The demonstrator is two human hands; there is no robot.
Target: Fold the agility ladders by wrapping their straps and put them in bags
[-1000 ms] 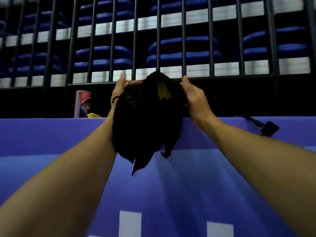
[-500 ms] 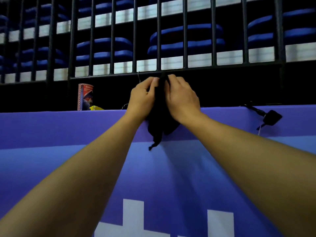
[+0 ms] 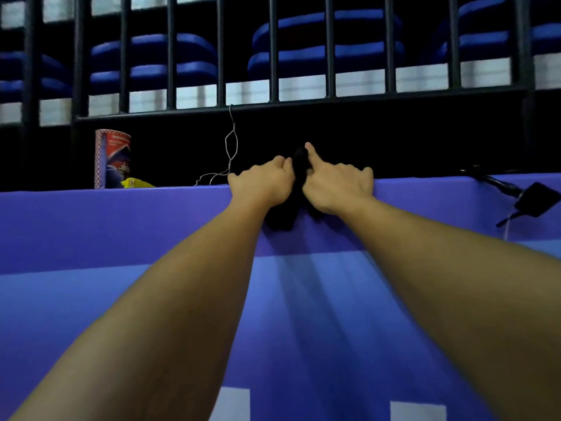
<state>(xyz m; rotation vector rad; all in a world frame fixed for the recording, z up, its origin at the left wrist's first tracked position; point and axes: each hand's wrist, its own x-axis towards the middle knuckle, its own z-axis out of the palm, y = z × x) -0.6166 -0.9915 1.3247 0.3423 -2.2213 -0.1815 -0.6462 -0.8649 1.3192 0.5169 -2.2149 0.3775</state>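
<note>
A black railing (image 3: 273, 107) bars the way above the purple padded wall (image 3: 121, 226); a dangling wire (image 3: 231, 144) hangs left, a can (image 3: 113, 159) farther left.

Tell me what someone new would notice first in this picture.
Two bare arms reach up the middle to the top edge of a purple-blue padded wall, where the left hand and right hand pinch a black bag between them. Behind, black railing bars front rows of blue seats.

A black bag (image 3: 285, 214) drapes over the blue padded wall (image 3: 121, 214).
</note>
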